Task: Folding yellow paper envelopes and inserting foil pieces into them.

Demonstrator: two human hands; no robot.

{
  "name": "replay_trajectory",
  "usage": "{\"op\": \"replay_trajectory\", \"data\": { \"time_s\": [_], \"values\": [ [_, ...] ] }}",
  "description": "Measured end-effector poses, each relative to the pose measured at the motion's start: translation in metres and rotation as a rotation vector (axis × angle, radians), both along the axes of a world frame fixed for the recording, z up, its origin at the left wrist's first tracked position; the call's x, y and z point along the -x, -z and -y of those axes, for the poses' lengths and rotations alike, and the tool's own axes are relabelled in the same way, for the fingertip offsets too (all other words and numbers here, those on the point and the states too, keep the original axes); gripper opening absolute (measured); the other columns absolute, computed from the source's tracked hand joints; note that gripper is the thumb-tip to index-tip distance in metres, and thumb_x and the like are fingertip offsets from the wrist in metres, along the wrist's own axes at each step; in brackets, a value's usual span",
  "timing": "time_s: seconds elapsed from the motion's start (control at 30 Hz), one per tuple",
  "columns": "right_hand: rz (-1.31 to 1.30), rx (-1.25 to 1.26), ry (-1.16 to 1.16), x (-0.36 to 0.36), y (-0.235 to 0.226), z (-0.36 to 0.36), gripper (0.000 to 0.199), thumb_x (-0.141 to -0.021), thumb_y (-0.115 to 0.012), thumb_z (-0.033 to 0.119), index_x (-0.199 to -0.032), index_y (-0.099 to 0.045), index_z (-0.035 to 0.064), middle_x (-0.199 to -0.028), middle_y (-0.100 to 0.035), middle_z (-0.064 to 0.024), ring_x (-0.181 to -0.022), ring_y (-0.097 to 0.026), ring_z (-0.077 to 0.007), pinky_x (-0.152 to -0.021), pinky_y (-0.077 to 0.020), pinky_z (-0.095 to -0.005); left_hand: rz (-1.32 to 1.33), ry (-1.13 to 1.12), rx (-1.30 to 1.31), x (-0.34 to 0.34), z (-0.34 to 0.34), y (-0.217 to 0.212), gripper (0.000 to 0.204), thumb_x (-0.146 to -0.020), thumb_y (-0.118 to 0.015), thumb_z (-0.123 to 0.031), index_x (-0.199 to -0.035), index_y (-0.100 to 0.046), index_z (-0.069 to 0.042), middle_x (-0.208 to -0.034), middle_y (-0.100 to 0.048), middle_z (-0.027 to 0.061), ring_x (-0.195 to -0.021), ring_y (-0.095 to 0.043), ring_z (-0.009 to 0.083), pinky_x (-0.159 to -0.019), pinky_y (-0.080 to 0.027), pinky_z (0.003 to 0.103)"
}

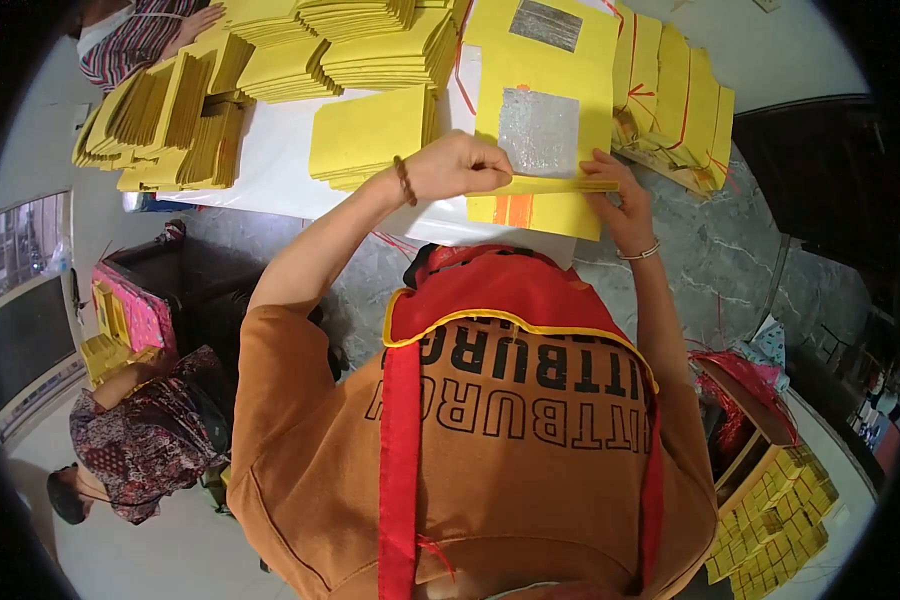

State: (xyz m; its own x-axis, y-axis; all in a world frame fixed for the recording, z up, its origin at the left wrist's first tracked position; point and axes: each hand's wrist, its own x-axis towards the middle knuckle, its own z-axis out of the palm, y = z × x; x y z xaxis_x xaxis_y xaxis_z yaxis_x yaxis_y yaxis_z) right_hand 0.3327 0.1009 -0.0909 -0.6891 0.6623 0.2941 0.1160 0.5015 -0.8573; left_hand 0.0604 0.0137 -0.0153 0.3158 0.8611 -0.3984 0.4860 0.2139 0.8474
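A yellow paper sheet (490, 120) with a silver foil square (538, 132) and an orange patch lies in front of me at the table's near edge. Across it runs a narrow folded yellow strip (560, 186). My left hand (460, 167) is closed, its curled fingers pinching the strip's left end. At the other end, my right hand (622, 205) grips the strip between thumb and fingers. Just left of my left hand is a stack of folded yellow paper (370, 130). Farther up the table, another sheet shows a darker silver square (546, 25).
Several piles of folded yellow paper (390, 55) cover the table's left side. Bundles tied with red string (670, 95) sit at its right. One person in striped clothing (135, 50) is at the far left; another in patterned clothing (150, 435) sits lower left. More yellow bundles (775, 520) lie lower right.
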Motion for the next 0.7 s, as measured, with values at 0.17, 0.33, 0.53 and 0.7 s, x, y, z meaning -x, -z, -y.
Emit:
{"op": "replay_trajectory", "data": {
  "time_s": [0.17, 0.33, 0.53, 0.7],
  "values": [
    [-0.135, 0.354, 0.124, 0.008, 0.010, 0.006, 0.019, -0.080, -0.060, 0.000, -0.099, -0.062, 0.0037, -0.109, -0.063, -0.0076, -0.113, -0.053, -0.0243, -0.095, -0.0406, -0.0360, -0.181, 0.088, -0.777, 0.009, 0.009, 0.002, 0.038, -0.074, -0.069, -0.027, -0.108, -0.062, -0.011, -0.108, -0.058, 0.0090, -0.104, -0.050, 0.0278, -0.088, -0.041, 0.035],
    [-0.142, 0.196, 0.121, 0.005, -0.029, 0.006, 0.019, -0.080, -0.059, 0.001, -0.097, -0.063, 0.0087, -0.105, -0.065, -0.0051, -0.108, -0.057, -0.0244, -0.096, -0.0377, -0.0375, -0.474, -0.001, -0.946, 0.007, 0.018, 0.006, 0.035, -0.071, -0.058, -0.003, -0.105, -0.062, -0.011, -0.101, -0.060, 0.0090, -0.095, -0.055, 0.0260, -0.083, -0.043, 0.037],
    [0.019, -0.214, -0.093, -0.008, -0.067, 0.028, 0.017, -0.074, -0.066, 0.010, -0.090, -0.064, 0.0138, -0.099, -0.066, -0.0026, -0.106, -0.059, -0.0248, -0.099, -0.0282, -0.0421, -0.284, 0.028, -0.821, 0.006, 0.054, 0.003, 0.031, -0.075, -0.052, 0.001, -0.104, -0.060, -0.008, -0.090, -0.060, 0.0099, -0.085, -0.057, 0.0275, -0.075, -0.046, 0.036],
    [0.163, 0.297, 0.040, -0.002, -0.031, 0.031, 0.018, -0.079, -0.066, 0.014, -0.095, -0.062, 0.0080, -0.096, -0.066, -0.0056, -0.094, -0.062, -0.0234, -0.087, -0.0404, -0.0339, -0.189, -0.107, -0.558, 0.003, 0.057, 0.015, 0.017, -0.090, -0.048, -0.013, -0.096, -0.059, -0.002, -0.082, -0.059, 0.0142, -0.078, -0.055, 0.0351, -0.067, -0.046, 0.039]
  ]
}}
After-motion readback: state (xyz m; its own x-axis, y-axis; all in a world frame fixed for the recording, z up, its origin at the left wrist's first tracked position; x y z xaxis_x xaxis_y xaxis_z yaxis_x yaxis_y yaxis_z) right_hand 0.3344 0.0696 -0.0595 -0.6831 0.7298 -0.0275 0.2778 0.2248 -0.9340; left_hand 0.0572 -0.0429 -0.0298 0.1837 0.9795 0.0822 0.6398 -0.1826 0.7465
